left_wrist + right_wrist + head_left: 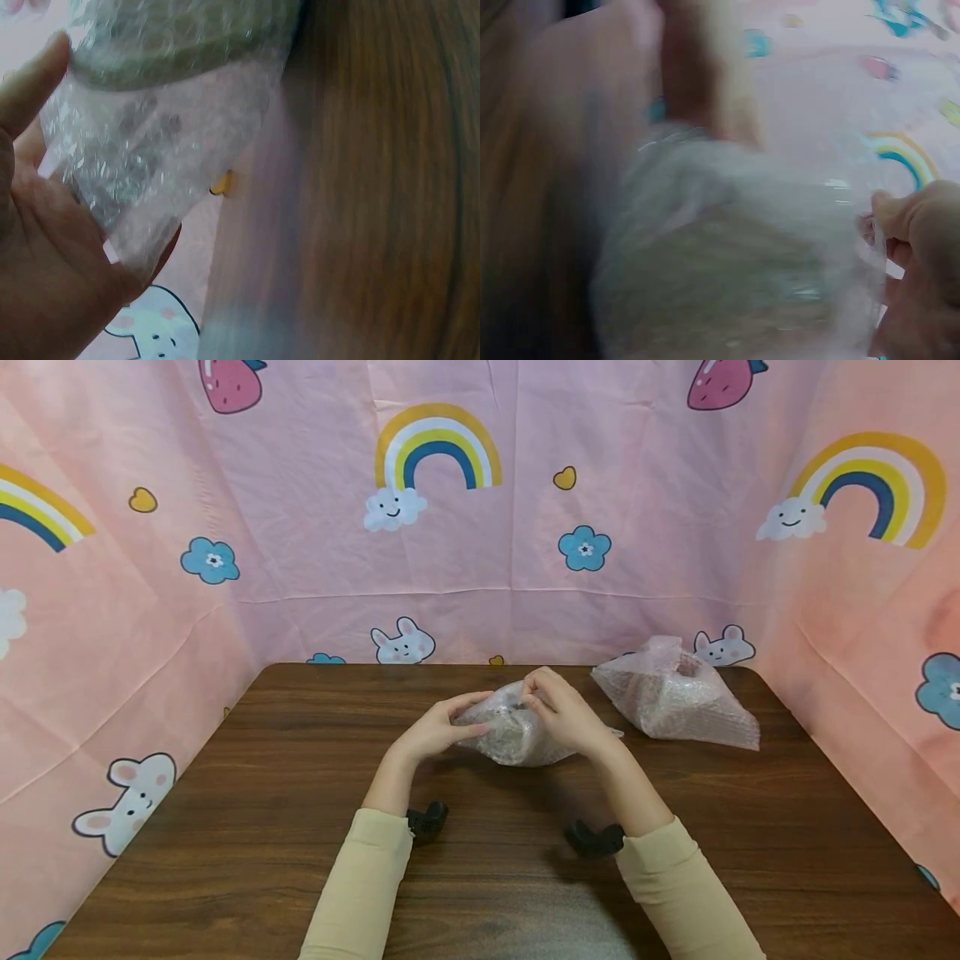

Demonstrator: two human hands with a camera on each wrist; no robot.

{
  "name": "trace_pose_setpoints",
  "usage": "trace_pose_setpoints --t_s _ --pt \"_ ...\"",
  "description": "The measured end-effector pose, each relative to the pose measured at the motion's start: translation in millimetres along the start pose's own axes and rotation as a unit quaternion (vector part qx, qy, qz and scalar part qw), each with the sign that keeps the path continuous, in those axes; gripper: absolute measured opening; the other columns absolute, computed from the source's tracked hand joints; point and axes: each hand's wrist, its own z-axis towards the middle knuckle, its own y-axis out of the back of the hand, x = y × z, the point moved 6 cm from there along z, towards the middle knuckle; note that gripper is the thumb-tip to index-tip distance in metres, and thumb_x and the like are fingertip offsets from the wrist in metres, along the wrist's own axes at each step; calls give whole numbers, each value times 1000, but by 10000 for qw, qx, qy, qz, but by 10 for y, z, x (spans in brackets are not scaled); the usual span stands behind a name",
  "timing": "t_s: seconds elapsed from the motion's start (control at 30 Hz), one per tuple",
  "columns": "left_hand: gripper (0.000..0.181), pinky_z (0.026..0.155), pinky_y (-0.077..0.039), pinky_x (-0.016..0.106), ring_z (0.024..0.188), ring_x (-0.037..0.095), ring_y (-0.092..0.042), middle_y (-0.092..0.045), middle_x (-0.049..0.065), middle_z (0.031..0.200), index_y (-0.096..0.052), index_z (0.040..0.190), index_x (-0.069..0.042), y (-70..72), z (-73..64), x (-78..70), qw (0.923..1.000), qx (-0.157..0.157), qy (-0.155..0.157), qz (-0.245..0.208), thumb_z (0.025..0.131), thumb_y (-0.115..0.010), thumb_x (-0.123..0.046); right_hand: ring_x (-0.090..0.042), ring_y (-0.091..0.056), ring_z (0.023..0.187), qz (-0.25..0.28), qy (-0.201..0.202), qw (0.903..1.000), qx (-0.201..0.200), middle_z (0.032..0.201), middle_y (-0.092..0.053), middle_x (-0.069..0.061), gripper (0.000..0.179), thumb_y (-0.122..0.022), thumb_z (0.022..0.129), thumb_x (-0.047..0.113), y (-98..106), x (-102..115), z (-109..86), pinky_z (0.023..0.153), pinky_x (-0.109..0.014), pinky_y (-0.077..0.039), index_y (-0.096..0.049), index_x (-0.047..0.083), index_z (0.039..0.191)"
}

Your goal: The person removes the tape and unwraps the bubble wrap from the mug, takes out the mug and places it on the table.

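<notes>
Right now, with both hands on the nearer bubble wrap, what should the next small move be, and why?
Probably a gentle upward draw on the bubble wrap by the right hand's grip: it pinches the film, the left hand's grip holds the left side, and a greenish object shows through.

No readable text, label, brand, number or sign on anything in any view.

Two bubble-wrapped bundles (510,745) (660,702), two grips (441,727) (567,716) — left and right, two sleeves (360,881) (684,889), one wooden table (225,818)
</notes>
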Motion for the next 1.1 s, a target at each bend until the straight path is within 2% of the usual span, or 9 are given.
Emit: trace_pose_setpoints --t_s 0.1,0.23,0.37,0.53,0.8,0.93,1.03,1.1 --pt "57 94 -42 47 131 31 -36 -37 12 149 -44 144 -12 -5 0 21 10000 -32 67 -10 92 -66 -15 -24 -46 99 597 -68 9980 -199 104 -49 -7 5 -51 99 6 49 -42 -26 87 -46 -40 -49 6 94" --pt "56 91 -44 47 131 32 -37 -36 12 149 -45 144 -13 0 3 28 9999 -22 112 -76 92 -66 -16 -23 -47 105 572 -107 9981 -220 107 -50 -6 5 -51 100 10 39 -67 -37 91 -44 -40 -51 6 97" --pt "57 98 -40 49 135 32 -31 -34 12 150 -44 145 -12 -3 10 27 9999 2 102 -104 93 -66 -16 -25 -47 116 568 -116 9968 -541 113 -54 -7 7 -54 99 14 39 -90 -74 98 -49 -36 -54 7 103" --pt "57 102 -35 53 138 35 -25 -33 12 151 -44 145 -11 6 5 31 9999 -18 128 -83 92 -66 -16 -28 -43 123 607 -24 9944 -867 125 -53 -8 28 -63 95 17 6 -105 -145 98 -55 -35 -55 7 119" --pt "56 100 -37 54 137 36 -28 -35 13 149 -46 144 -12 10 -19 19 9999 -14 135 -26 92 -67 -15 -28 -33 131 266 80 9931 -1138 138 -45 -10 55 -68 92 23 -62 -121 -257 102 -59 -30 -44 10 139" --pt "57 101 -35 56 137 37 -27 -35 14 149 -46 143 -12 16 -23 0 9999 -42 126 8 91 -68 -16 -31 -26 136 72 -11 9904 -1379 146 -36 -11 61 -69 90 26 -59 -147 -293 106 -61 -19 -41 10 142" --pt "57 101 -34 56 137 37 -26 -34 14 149 -46 143 -12 16 -23 1 9999 -48 139 31 91 -69 -16 -32 -26 136 -104 26 9875 -1575 146 -37 -13 63 -72 88 25 -43 -152 -306 109 -59 -9 -42 9 141" --pt "58 101 -34 56 137 36 -27 -35 12 149 -47 143 -15 20 17 98 9999 -78 121 78 90 -70 -19 -32 -28 135 -247 75 9853 -1687 144 -38 -14 65 -74 86 25 -36 -151 -316 110 -58 -7 -42 8 140"
